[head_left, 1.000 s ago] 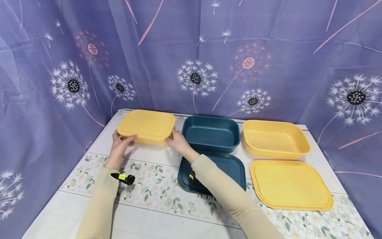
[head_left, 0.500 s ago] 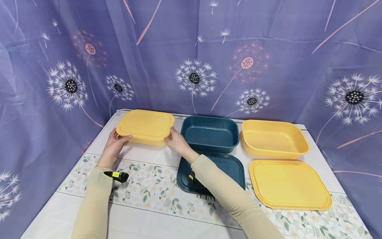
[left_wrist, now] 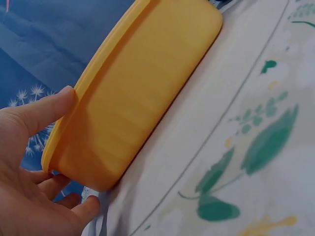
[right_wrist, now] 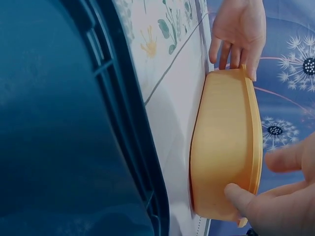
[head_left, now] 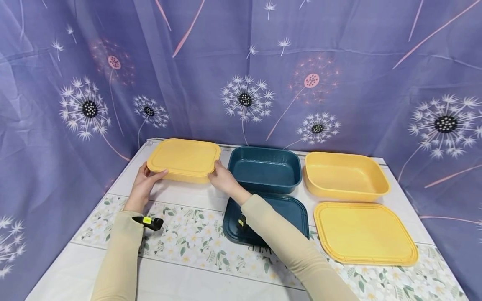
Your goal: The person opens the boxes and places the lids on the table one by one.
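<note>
A lidded yellow food container (head_left: 183, 158) stands at the back left of the table. My left hand (head_left: 143, 186) holds its left front corner; in the left wrist view, the thumb of that hand (left_wrist: 29, 147) touches the lid's rim, with bent fingers at the end wall. At the opposite front corner is my right hand (head_left: 225, 179). The right wrist view shows one fingertip of this hand (right_wrist: 285, 206) against the container's front wall (right_wrist: 221, 147) and another digit apart from the lid. The right hand's remaining fingers are hidden.
Beside the container stand an uncovered dark blue container (head_left: 265, 169) and an uncovered yellow one (head_left: 346, 175). In front of them lie a dark blue lid (head_left: 290, 213), partly under my right sleeve, and a yellow lid (head_left: 367, 234). A purple curtain (head_left: 196, 83) hangs behind the table.
My left hand has shifted slightly left along the container's front edge, its thumb now nearer the corner. The right hand stays at its corner, and the other containers and lids look unchanged.
</note>
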Demonstrator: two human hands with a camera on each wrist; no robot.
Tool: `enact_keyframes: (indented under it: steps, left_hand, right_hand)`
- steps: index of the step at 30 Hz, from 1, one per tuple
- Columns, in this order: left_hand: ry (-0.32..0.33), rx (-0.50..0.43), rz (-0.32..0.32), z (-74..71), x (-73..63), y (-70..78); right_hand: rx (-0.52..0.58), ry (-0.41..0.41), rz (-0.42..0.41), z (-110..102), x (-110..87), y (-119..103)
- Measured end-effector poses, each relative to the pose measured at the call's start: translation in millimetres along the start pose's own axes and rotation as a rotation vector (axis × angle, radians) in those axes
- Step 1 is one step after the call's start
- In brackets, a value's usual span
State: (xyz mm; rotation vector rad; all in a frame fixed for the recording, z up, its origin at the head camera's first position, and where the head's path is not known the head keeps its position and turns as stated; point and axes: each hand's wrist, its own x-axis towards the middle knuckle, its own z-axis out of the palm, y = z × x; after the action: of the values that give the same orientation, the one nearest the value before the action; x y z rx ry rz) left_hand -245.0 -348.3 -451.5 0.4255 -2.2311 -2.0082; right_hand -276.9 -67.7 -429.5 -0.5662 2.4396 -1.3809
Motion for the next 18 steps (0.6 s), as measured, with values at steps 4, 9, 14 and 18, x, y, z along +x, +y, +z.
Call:
enact_keyframes:
  steps: [4, 9, 14, 18]
  left_hand:
    - [-0.022, -0.039, 0.010, 1.5, -7.9, 12.5]
    - [-0.031, -0.058, 0.025, 3.1, -15.9, 20.4]
    - [-0.027, -0.069, 0.031, 3.6, -17.3, 20.3]
    - [-0.015, -0.095, 0.037, 3.5, -14.9, 17.7]
  right_hand:
    - [0.005, -0.003, -0.012, 1, 0.0, 1]
    - [0.009, -0.018, -0.022, 1, -0.8, 3]
    - [-0.004, -0.019, -0.017, 1, -0.5, 4]
    - [-0.002, -0.017, -0.025, 0, 0.1, 4]
